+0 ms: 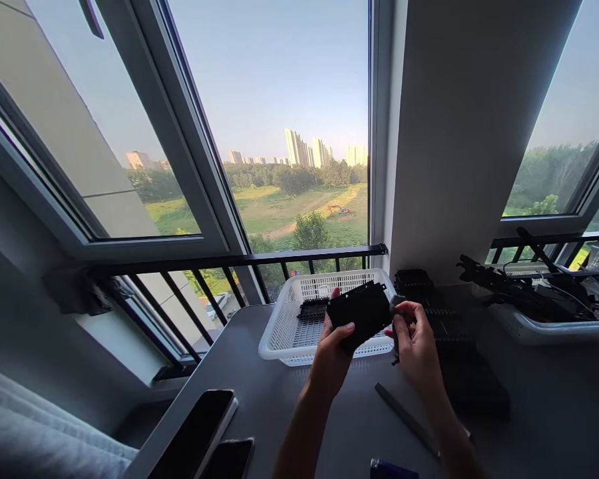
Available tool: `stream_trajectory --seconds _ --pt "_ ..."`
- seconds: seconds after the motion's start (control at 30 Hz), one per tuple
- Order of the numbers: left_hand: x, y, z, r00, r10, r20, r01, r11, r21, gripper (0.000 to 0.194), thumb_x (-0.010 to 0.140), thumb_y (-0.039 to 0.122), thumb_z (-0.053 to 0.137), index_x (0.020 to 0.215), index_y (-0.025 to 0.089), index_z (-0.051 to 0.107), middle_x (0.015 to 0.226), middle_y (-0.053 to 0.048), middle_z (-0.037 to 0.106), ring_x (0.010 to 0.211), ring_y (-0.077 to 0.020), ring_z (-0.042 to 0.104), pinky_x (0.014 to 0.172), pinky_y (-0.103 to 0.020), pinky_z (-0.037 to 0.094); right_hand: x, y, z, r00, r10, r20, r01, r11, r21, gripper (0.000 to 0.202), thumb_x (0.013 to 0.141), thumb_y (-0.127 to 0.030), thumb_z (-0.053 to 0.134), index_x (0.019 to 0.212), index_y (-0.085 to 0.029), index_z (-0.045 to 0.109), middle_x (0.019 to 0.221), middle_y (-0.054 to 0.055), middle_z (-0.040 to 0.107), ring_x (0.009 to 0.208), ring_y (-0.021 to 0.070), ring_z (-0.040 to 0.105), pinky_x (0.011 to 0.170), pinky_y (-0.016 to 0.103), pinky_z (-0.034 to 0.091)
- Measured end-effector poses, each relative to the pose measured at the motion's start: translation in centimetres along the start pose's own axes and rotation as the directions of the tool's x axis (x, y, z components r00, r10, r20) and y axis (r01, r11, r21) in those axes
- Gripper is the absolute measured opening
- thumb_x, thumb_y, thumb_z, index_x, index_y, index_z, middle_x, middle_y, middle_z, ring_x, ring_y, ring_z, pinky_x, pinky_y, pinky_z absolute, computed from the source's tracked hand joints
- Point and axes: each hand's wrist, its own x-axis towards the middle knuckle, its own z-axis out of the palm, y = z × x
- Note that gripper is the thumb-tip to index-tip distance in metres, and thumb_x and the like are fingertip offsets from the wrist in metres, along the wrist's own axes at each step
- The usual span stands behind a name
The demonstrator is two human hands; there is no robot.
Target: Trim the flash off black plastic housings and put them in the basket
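Observation:
A flat black plastic part (360, 313) with small tabs along its top edge is held tilted above the front of a white basket (272, 349). My left hand (332, 356) is closed on its left and lower side, thumb across the face. Just off its right edge, my right hand (416, 346) pinches a small dark grey piece (395, 332); whether that piece touches the black part I cannot tell. Inside the basket lies another black ribbed part (313, 309). Beneath my right forearm a long thin dark tool (404, 416) rests on the grey table (279, 406).
Black parts (472, 372) are stacked on the right. Beyond them, a second white basket (539, 331) holds dark pieces and cables. Two phone-like devices, a larger one (197, 429) and a smaller one (228, 459), lie front left. A blue object (392, 470) shows at the bottom. A black railing (299, 255) borders the window.

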Motion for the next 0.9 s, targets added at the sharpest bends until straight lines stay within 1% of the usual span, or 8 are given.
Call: stream_trajectory --seconds 0.1,0.23,0.33,0.43,0.53,0.67,0.77,0.9 --pt "-0.1 0.0 0.2 0.996 -0.067 0.056 0.067 0.998 0.015 0.065 0.066 0.023 0.070 0.130 0.022 0.056 0.116 -0.010 0.070 0.104 -0.0305 0.067 0.090 -0.042 0.053 0.6 0.2 -0.3 0.997 -0.039 -0.069 0.043 0.998 0.053 0.029 0.088 -0.043 0.054 0.104 -0.019 0.057 0.093 0.008 0.065 0.079 0.0201 0.064 0.069 0.034 0.054" --pt "0.2 -0.4 -0.3 1.000 -0.009 -0.007 0.010 0.993 0.120 0.053 0.064 0.024 0.077 0.115 0.016 0.066 0.102 -0.010 0.074 0.095 -0.0280 0.069 0.083 -0.035 0.055 1.0 0.3 -0.9 0.989 -0.070 -0.130 0.079 0.994 0.071 0.032 0.088 -0.043 0.057 0.107 -0.017 0.060 0.096 0.010 0.067 0.082 0.0208 0.065 0.070 0.033 0.053" --pt "0.3 -0.3 -0.9 0.999 -0.018 0.029 0.010 0.966 0.258 0.048 0.062 0.024 0.082 0.107 0.015 0.069 0.091 -0.009 0.076 0.084 -0.0236 0.070 0.077 -0.031 0.054 1.0 0.4 -1.1 0.969 -0.133 -0.209 0.137 0.991 0.008 0.029 0.089 -0.041 0.057 0.106 -0.018 0.062 0.100 0.009 0.067 0.090 0.0216 0.064 0.077 0.035 0.052" --pt "0.3 0.0 -0.9 0.988 -0.111 0.108 0.068 0.937 0.342 0.053 0.062 0.026 0.084 0.112 0.017 0.066 0.091 -0.009 0.076 0.083 -0.0242 0.071 0.077 -0.033 0.055 0.9 0.3 -1.1 0.945 -0.226 -0.238 0.211 0.974 -0.088 0.024 0.090 -0.036 0.056 0.105 -0.020 0.063 0.105 0.009 0.065 0.096 0.0216 0.062 0.084 0.037 0.051" --pt "0.1 -0.1 -0.4 0.980 -0.137 0.142 0.071 0.917 0.393 0.056 0.061 0.028 0.085 0.112 0.017 0.064 0.096 -0.010 0.076 0.087 -0.0251 0.071 0.078 -0.033 0.055 0.8 0.2 -0.9 0.955 -0.273 -0.115 0.262 0.960 -0.102 0.023 0.092 -0.032 0.054 0.110 -0.022 0.063 0.109 0.007 0.064 0.101 0.0212 0.061 0.087 0.038 0.051" --pt "0.2 -0.6 0.1 0.996 -0.040 0.077 0.005 0.914 0.405 0.051 0.063 0.031 0.084 0.108 0.016 0.064 0.102 -0.009 0.074 0.093 -0.0246 0.069 0.082 -0.032 0.054 0.6 -0.1 -0.8 0.947 -0.322 0.020 0.322 0.939 -0.122 0.026 0.094 -0.029 0.051 0.116 -0.025 0.062 0.112 0.006 0.063 0.104 0.0207 0.061 0.087 0.036 0.052" --pt "0.4 -0.8 -0.2 0.999 0.026 0.035 -0.038 0.914 0.404 0.049 0.068 0.036 0.080 0.109 0.016 0.063 0.104 -0.009 0.073 0.095 -0.0253 0.069 0.083 -0.032 0.054 0.5 -0.2 -1.0 0.935 -0.350 0.053 0.354 0.918 -0.177 0.029 0.095 -0.028 0.049 0.121 -0.026 0.062 0.112 0.006 0.061 0.104 0.0205 0.061 0.089 0.036 0.052" --pt "0.9 -0.9 -0.8 0.995 0.094 0.010 -0.090 0.902 0.423 0.046 0.075 0.048 0.071 0.107 0.015 0.063 0.101 -0.010 0.074 0.091 -0.0255 0.069 0.080 -0.033 0.055 0.5 -0.4 -1.2 0.920 -0.349 0.178 0.384 0.894 -0.232 0.033 0.097 -0.028 0.046 0.127 -0.026 0.060 0.111 0.007 0.060 0.103 0.0198 0.061 0.088 0.034 0.052"
